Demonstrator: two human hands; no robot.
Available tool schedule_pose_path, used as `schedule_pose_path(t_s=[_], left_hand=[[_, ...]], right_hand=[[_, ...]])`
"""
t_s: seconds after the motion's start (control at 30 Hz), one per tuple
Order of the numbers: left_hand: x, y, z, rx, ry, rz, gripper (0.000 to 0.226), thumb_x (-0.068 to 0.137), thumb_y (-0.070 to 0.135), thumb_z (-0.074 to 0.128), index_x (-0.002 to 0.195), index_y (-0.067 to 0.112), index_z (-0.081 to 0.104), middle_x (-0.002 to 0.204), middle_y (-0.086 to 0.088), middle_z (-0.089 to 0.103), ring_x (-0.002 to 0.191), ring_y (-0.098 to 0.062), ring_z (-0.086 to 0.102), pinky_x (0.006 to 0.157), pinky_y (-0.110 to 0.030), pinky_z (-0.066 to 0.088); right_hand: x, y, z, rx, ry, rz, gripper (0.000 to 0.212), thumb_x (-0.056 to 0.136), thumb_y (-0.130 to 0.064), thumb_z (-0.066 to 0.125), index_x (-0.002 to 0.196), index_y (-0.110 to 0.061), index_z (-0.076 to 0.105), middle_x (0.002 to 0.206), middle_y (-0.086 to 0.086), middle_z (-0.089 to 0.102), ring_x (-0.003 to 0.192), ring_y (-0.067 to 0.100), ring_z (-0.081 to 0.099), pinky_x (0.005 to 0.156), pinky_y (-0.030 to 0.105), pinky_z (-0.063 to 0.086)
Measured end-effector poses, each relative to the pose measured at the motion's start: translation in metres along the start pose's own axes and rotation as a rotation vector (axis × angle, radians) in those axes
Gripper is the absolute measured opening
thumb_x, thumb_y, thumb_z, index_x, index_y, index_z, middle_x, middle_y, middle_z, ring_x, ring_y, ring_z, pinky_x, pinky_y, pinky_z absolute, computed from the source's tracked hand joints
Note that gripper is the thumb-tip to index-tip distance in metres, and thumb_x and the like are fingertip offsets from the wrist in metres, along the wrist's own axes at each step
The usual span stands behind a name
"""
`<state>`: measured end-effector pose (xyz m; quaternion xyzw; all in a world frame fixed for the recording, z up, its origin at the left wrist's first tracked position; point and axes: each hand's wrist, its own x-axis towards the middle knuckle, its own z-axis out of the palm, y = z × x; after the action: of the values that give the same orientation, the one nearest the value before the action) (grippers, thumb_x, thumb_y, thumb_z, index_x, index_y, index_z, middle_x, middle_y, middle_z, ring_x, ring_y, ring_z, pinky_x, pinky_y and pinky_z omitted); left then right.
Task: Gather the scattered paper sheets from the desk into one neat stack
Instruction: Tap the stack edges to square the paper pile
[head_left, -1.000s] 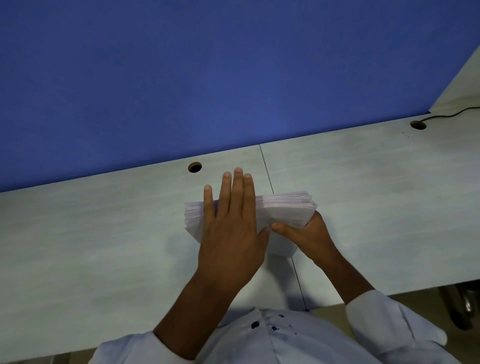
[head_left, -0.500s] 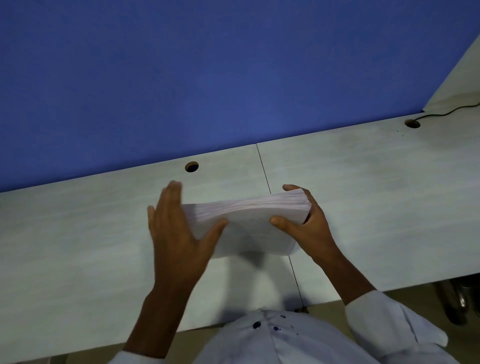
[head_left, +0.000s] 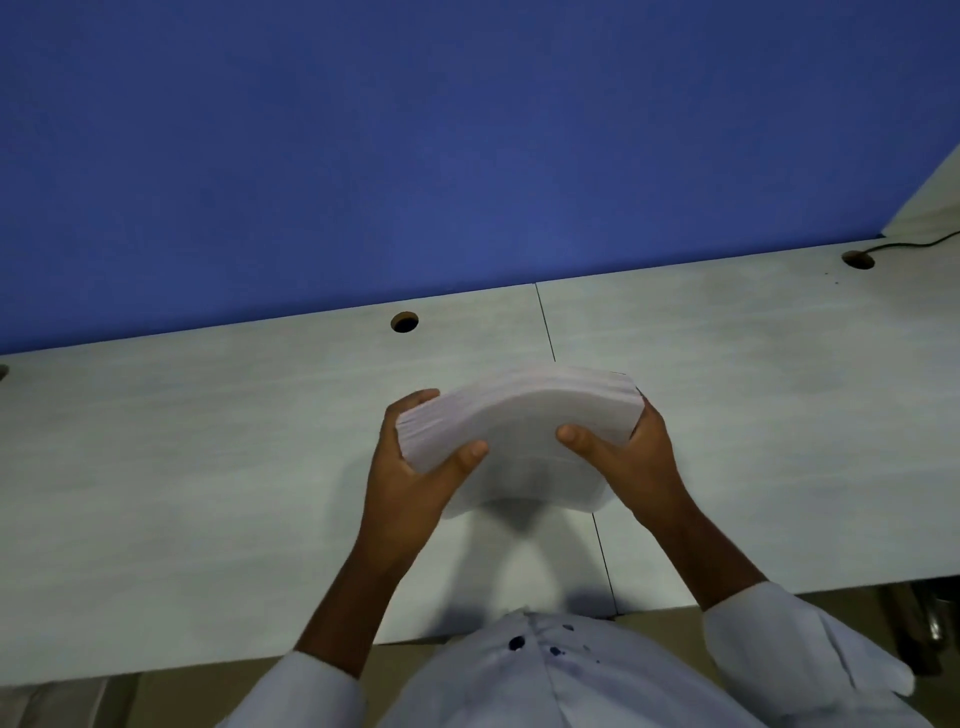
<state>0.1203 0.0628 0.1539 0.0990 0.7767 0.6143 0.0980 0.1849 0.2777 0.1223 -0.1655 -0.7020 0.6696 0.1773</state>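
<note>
Dim, bluish cast; soft shadows on desk (head_left: 208, 467) beneath arms; slight blur; wide-angle edge bending.

Gripping the left end of the paper stack (head_left: 519, 415) with the left hand (head_left: 410, 467), thumb on the near face, fingers curled behind. Clamping the right end likewise with the right hand (head_left: 639, 462). Reaching forward with both forearms, angled inward toward each other

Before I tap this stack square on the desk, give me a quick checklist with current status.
1. Grip, left hand on left end of paper stack: ok.
2. Grip, right hand on right end: ok.
3. Sheet edges flush: not ok, upper edge fanned, sheets bowed.
4. Lower edge touching desk: cannot tell.
5. Every sheet gathered: cannot tell, desk runs past view.
</note>
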Motion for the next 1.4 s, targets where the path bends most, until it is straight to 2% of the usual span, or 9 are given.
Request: schedule_pose_path(t_s=[0.17, 0.3, 0.47, 0.7, 0.83, 1.03, 1.17, 1.3, 1.4], left_hand=[[0.007, -0.002, -0.007, -0.082, 0.066, 0.007, 0.073, 0.064, 0.04, 0.075, 0.13, 0.032, 0.045, 0.119, 0.016, 0.059, 0.107, -0.002, 0.06, 0.079, -0.015, 0.055], [0.004, -0.002, 0.003, -0.053, -0.018, -0.013, 0.079, 0.063, 0.046, 0.086, 0.129, 0.037, 0.045, 0.117, 0.02, 0.059, 0.104, 0.001, 0.06, 0.074, -0.016, 0.056], [0.011, -0.003, -0.005, -0.086, 0.053, 0.015, 0.067, 0.065, 0.038, 0.075, 0.127, 0.033, 0.048, 0.117, 0.015, 0.059, 0.103, 0.001, 0.06, 0.073, -0.01, 0.052], [0.012, -0.034, -0.003, -0.159, 0.026, -0.094, 0.079, 0.055, 0.042, 0.09, 0.124, 0.019, 0.059, 0.11, 0.005, 0.07, 0.097, -0.007, 0.068, 0.073, -0.019, 0.055], [0.005, -0.069, 0.003, -0.172, -0.033, -0.238, 0.06, 0.059, 0.017, 0.091, 0.111, 0.026, 0.064, 0.1, 0.011, 0.075, 0.097, -0.004, 0.069, 0.071, -0.014, 0.053], [0.007, -0.086, 0.018, -0.185, -0.063, -0.315, 0.046, 0.072, -0.003, 0.08, 0.094, 0.033, 0.062, 0.076, 0.028, 0.071, 0.075, 0.011, 0.067, 0.064, -0.008, 0.051], [0.018, -0.097, 0.015, -0.205, -0.052, -0.311, 0.042, 0.072, -0.001, 0.08, 0.1, 0.027, 0.065, 0.087, 0.016, 0.076, 0.085, -0.001, 0.07, 0.07, -0.016, 0.054], [0.019, -0.101, 0.025, -0.201, -0.078, -0.346, 0.05, 0.061, 0.026, 0.091, 0.105, 0.031, 0.067, 0.103, 0.009, 0.075, 0.098, -0.006, 0.069, 0.081, -0.023, 0.055], [0.025, -0.106, 0.023, -0.248, -0.03, -0.359, 0.05, 0.067, 0.014, 0.088, 0.11, 0.027, 0.066, 0.107, 0.003, 0.074, 0.099, -0.011, 0.07, 0.077, -0.02, 0.055]], right_hand=[[0.004, 0.0, -0.002, 0.01, 0.038, 0.002, 0.067, 0.057, -0.045, 0.082, 0.116, -0.025, 0.059, 0.104, -0.009, 0.069, 0.091, 0.004, 0.067, 0.068, 0.017, 0.054], [0.001, 0.004, 0.005, -0.014, 0.02, 0.019, 0.053, 0.058, -0.026, 0.083, 0.105, -0.033, 0.059, 0.091, -0.025, 0.07, 0.087, -0.005, 0.066, 0.066, 0.011, 0.051], [0.002, 0.002, 0.0, 0.022, 0.063, 0.006, 0.064, 0.055, -0.048, 0.081, 0.113, -0.028, 0.061, 0.1, -0.015, 0.07, 0.091, 0.004, 0.066, 0.07, 0.014, 0.052], [0.0, 0.016, -0.004, 0.051, 0.024, 0.059, 0.062, 0.053, -0.042, 0.086, 0.108, -0.03, 0.06, 0.095, -0.021, 0.072, 0.09, 0.001, 0.068, 0.068, 0.013, 0.052], [-0.006, 0.044, -0.008, 0.07, -0.02, 0.145, 0.082, 0.051, -0.05, 0.086, 0.121, -0.02, 0.058, 0.109, -0.006, 0.07, 0.1, 0.007, 0.067, 0.074, 0.017, 0.053], [-0.009, 0.068, -0.005, 0.105, -0.045, 0.242, 0.066, 0.058, -0.04, 0.083, 0.117, -0.025, 0.058, 0.109, -0.002, 0.07, 0.101, 0.01, 0.067, 0.076, 0.022, 0.055], [-0.003, 0.077, -0.005, 0.106, -0.04, 0.261, 0.06, 0.069, -0.025, 0.087, 0.121, -0.022, 0.058, 0.112, -0.002, 0.069, 0.103, 0.011, 0.067, 0.076, 0.02, 0.055], [-0.003, 0.086, 0.005, 0.07, -0.043, 0.258, 0.059, 0.068, -0.02, 0.086, 0.121, -0.021, 0.061, 0.112, -0.003, 0.071, 0.103, 0.009, 0.067, 0.079, 0.021, 0.056], [0.004, 0.094, 0.0, 0.087, 0.014, 0.279, 0.071, 0.064, -0.026, 0.087, 0.127, -0.02, 0.056, 0.115, -0.003, 0.069, 0.104, 0.01, 0.067, 0.076, 0.02, 0.055]])
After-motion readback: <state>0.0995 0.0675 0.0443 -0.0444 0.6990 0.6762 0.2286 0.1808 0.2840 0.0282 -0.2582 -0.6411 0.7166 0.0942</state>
